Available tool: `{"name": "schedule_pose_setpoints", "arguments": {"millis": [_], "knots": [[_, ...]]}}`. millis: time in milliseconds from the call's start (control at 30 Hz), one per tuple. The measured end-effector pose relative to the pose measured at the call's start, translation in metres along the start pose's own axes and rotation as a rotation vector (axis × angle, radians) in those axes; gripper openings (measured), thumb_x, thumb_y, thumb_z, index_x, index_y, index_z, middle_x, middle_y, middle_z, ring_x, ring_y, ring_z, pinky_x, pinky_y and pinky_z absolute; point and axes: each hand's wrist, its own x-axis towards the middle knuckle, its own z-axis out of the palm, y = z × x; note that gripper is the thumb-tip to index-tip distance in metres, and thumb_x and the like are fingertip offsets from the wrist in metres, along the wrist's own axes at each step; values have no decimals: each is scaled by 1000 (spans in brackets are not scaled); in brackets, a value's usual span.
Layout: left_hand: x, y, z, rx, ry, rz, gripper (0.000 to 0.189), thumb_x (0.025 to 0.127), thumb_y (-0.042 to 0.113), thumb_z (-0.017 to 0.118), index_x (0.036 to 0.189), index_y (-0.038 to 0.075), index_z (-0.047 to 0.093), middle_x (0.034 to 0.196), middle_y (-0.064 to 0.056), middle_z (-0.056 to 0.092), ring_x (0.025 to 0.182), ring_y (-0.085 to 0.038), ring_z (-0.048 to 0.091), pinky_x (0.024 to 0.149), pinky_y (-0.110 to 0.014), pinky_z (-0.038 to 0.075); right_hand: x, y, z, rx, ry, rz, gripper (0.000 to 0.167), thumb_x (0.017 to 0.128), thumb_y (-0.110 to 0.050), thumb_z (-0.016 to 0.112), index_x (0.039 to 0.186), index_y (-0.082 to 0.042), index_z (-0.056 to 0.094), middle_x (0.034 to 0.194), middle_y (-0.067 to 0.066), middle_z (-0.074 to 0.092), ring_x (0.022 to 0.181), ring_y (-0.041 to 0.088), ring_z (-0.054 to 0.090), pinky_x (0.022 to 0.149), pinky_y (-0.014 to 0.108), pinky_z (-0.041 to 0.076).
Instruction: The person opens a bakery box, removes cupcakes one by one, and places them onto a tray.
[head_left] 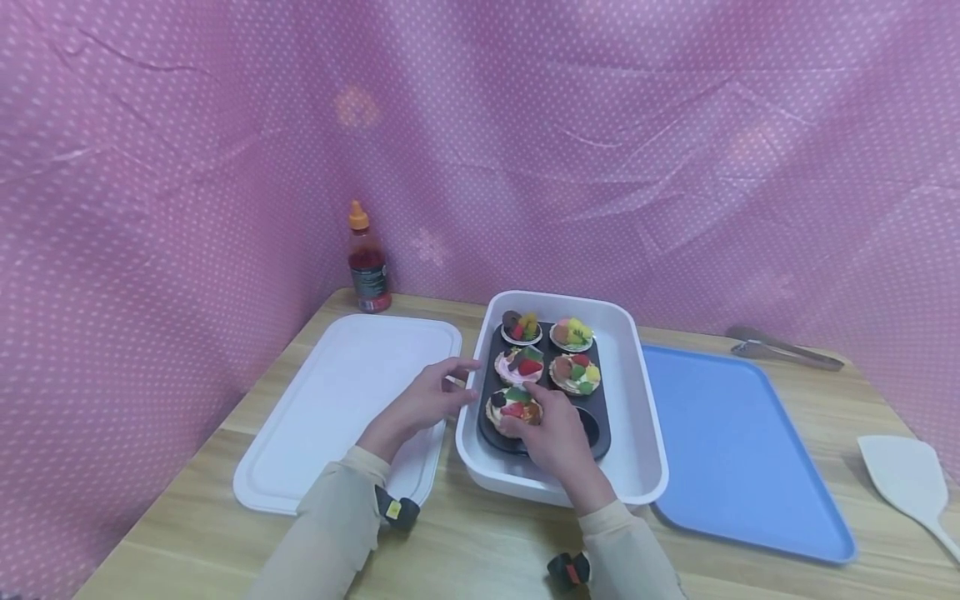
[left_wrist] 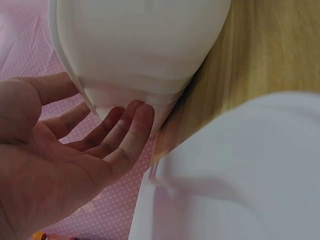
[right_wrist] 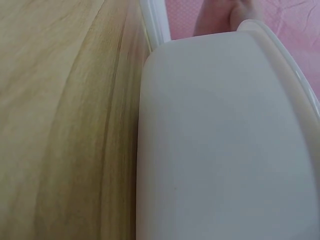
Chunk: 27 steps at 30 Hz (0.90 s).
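Observation:
My left hand (head_left: pixel 429 392) holds the left wall of a white tub (head_left: pixel 651 417). Its thumb and forefinger lap over the rim, and in the left wrist view the other fingers (left_wrist: pixel 131 137) rest against the outside. Inside the tub lies a dark muffin tin (head_left: pixel 602 408). My right hand (head_left: pixel 558 433) pinches a fruit tart (head_left: pixel 516 407) topped with cream and fruit, at the tin's front-left cup. The front-right cup (head_left: pixel 588 427) beside it holds nothing. More tarts (head_left: pixel 574 374) fill the cups behind. The tub's outer wall hides my right hand in the right wrist view.
A white board (head_left: pixel 352 400) lies left of the tub, and a blue tray (head_left: pixel 738 450) on the right. Behind the board stands a sauce bottle (head_left: pixel 369 271). Metal tongs (head_left: pixel 787 348) lie at the back right, a white spatula (head_left: pixel 906 475) at the right edge. Pink dotted cloth hangs behind.

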Motion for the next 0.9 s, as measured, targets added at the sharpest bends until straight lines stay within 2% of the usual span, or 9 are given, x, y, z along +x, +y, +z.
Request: {"name": "schedule_pose_setpoints", "arguments": {"millis": [500, 733, 900], "knots": [[1, 3, 0, -8, 0, -24, 50, 96, 7, 65, 144, 8, 53, 129, -19, 60, 104, -25, 67, 81, -34, 62, 0, 0, -2, 29, -23, 10, 69, 89, -25, 78, 149, -10, 49, 148, 21, 50, 130, 36, 51, 111, 59, 42], [1, 2, 1, -12, -1, -30, 50, 96, 7, 65, 144, 8, 53, 129, -19, 59, 105, -25, 67, 81, -34, 62, -1, -1, -4, 42, -38, 17, 69, 89, -23, 77, 150, -11, 48, 151, 19, 48, 134, 36, 48, 113, 60, 40], [1, 1, 0, -8, -8, -21, 50, 96, 8, 65, 144, 7, 52, 129, -21, 59, 105, -27, 67, 81, -34, 62, -1, -1, -4, 54, -34, 13, 69, 88, -21, 78, 150, -11, 49, 152, 17, 48, 128, 32, 51, 108, 53, 45]]}}
